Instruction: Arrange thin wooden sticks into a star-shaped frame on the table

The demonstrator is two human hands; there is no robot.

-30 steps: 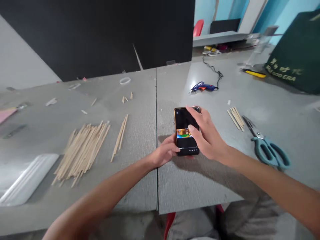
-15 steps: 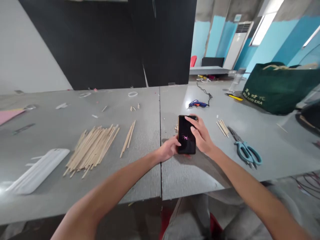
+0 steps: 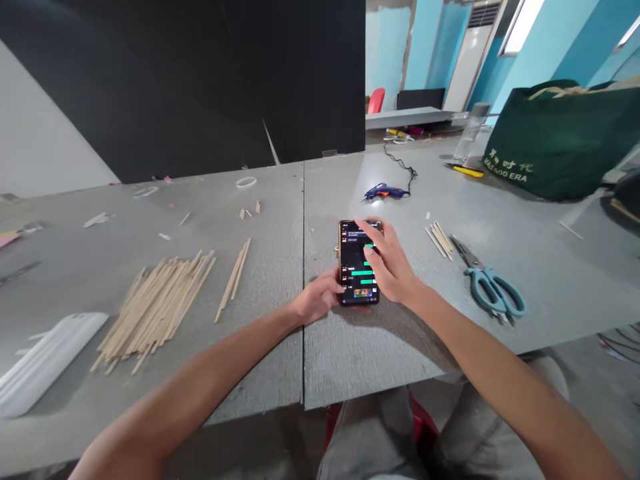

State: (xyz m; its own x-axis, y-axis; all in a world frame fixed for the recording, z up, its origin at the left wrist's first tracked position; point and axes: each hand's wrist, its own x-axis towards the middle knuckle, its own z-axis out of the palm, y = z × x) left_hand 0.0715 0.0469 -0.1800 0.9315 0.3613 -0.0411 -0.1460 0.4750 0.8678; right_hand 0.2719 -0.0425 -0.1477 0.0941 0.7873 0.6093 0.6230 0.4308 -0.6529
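A smartphone (image 3: pixel 356 267) is held upright at the middle of the table, its screen lit with a chat of green message bubbles. My left hand (image 3: pixel 319 297) grips its lower left edge, thumb at the front and other fingers partly hidden. Over the upper right of the screen, my right hand (image 3: pixel 387 260) has its index finger and thumb stretched out and apart; whether they touch the glass is unclear. Small wooden pieces (image 3: pixel 337 249) peek out behind the phone's left edge. To the right lie several short sticks (image 3: pixel 439 240) and blue-handled scissors (image 3: pixel 493 287).
A large pile of wooden sticks (image 3: pixel 155 310) and a few separate sticks (image 3: pixel 233 280) lie left, near a white power strip (image 3: pixel 50 363). Behind are a blue glue gun (image 3: pixel 385 192), a yellow cutter (image 3: pixel 467 171) and a green bag (image 3: pixel 560 143). A seam (image 3: pixel 303 267) divides the tabletop.
The phone's screen has gone from nearly black with a small pink mark to a lit chat page. The whole view has shifted slightly; both hands stay at the phone.
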